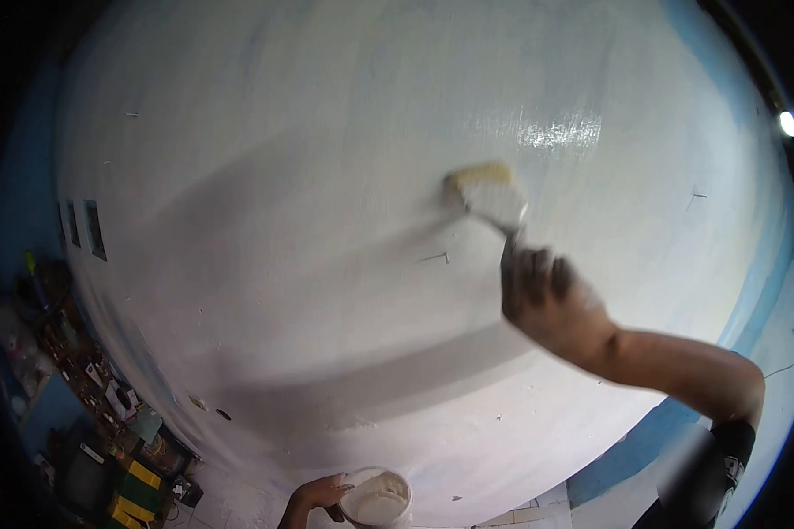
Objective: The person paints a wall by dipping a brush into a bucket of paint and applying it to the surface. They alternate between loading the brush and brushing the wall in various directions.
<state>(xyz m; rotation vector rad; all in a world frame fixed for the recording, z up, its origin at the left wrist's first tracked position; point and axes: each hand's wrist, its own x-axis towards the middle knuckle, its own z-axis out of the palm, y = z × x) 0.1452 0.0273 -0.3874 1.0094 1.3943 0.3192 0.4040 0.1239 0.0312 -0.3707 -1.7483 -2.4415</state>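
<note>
My right hand (556, 304) is wrapped around the handle of a wide paintbrush (494, 201), raised at arm's length. The yellowish bristles are at the white wall (326, 132), slightly blurred by motion. Low in the view, my left hand (323, 492) grips the side of a round white paint bucket (408, 504). Pale paint shows inside it. A wet, shiny patch (560, 132) glistens on the wall above the brush, and a nail (445, 257) sticks out just below it.
More nails (699, 195) jut from the wall. Blue paint (767, 264) borders its right side, near a bright lamp (788, 123). At the lower left stand cluttered shelves (84, 370), a dark television-like box (86, 472) and a yellow-and-green striped item (137, 489). Pale tiles (529, 511) cover the floor.
</note>
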